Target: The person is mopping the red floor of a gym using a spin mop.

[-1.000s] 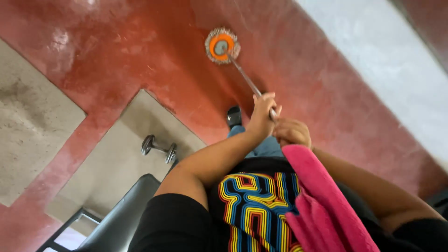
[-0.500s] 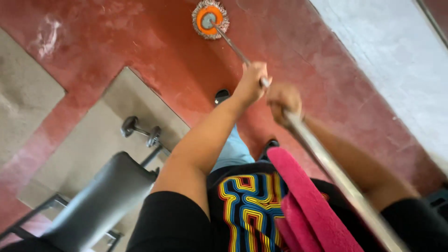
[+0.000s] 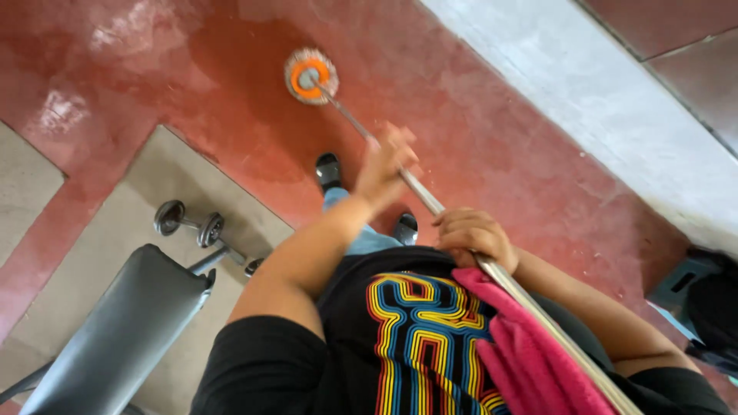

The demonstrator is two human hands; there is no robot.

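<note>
**What I could not make out**

My left hand (image 3: 387,165) was motion-blurred on the mop handle (image 3: 430,201), fingers indistinct. The handle ran off the near edge. The bench (image 3: 115,330) and the dark bag (image 3: 711,311) at right were cut off.

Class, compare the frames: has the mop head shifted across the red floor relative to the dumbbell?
Yes. The mop head now sits closer to the dumbbell, having swept toward that side across the red floor.

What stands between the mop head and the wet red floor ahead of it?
Nothing visible. The mop head rests on bare red floor, with both the left hand and right hand gripping the pole. The dumbbell and bench sit off to the left.
</note>
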